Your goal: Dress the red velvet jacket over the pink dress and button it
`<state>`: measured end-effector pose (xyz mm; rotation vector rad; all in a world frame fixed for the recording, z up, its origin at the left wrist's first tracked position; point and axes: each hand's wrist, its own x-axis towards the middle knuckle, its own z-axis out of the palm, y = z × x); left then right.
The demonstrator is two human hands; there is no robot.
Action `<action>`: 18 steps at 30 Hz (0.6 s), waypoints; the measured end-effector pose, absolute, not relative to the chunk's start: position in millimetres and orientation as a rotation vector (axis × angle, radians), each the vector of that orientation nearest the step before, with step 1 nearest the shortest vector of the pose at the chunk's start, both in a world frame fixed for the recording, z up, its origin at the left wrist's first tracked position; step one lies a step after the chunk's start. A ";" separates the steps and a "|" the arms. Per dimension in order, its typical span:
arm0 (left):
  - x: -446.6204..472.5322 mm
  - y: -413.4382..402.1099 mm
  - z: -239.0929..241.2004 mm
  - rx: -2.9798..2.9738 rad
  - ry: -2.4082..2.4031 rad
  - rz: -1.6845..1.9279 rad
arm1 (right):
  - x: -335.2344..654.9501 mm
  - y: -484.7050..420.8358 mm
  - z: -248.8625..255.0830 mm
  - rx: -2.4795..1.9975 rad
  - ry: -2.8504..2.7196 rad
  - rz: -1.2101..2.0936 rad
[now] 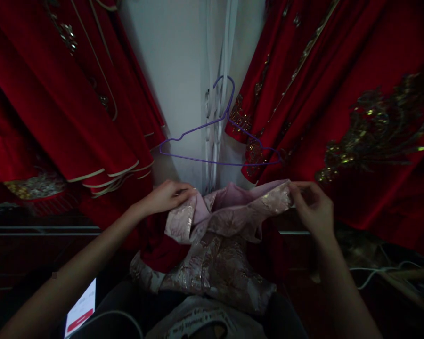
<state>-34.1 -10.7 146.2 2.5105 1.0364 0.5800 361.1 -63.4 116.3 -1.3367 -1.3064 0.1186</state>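
A pink brocade garment (229,263) with a shiny floral pattern and a plain pink lining lies over the lap, its upper part lifted between both hands. My left hand (171,194) pinches its upper left edge. At the upper right corner, my right hand (314,207) grips the cloth between thumb and fingers. Just above the garment hangs a purple wire hanger (198,160) with nothing on it, its hook near white cords (227,42). Dark red cloth (162,249) shows under the garment's left side.
Red garments with gold and silver sequins hang on the left (102,94) and on the right (392,61), before a pale wall (169,56). A lit phone (81,308) lies at lower left, a pale cable crossing near it. More cables (371,270) run at lower right.
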 end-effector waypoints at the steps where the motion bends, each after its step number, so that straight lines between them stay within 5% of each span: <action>1: -15.2 -14.4 157.1 2.610 0.917 0.613 | 355.3 -72.0 121.0 -1.319 -1.324 0.100; 8: 75.0 32.4 168.2 3.167 0.902 0.755 | 319.8 -91.5 148.9 -1.315 -1.456 -0.099; 18: 55.4 12.7 147.3 3.041 0.979 0.901 | 347.5 -57.7 118.9 -1.428 -1.194 -0.130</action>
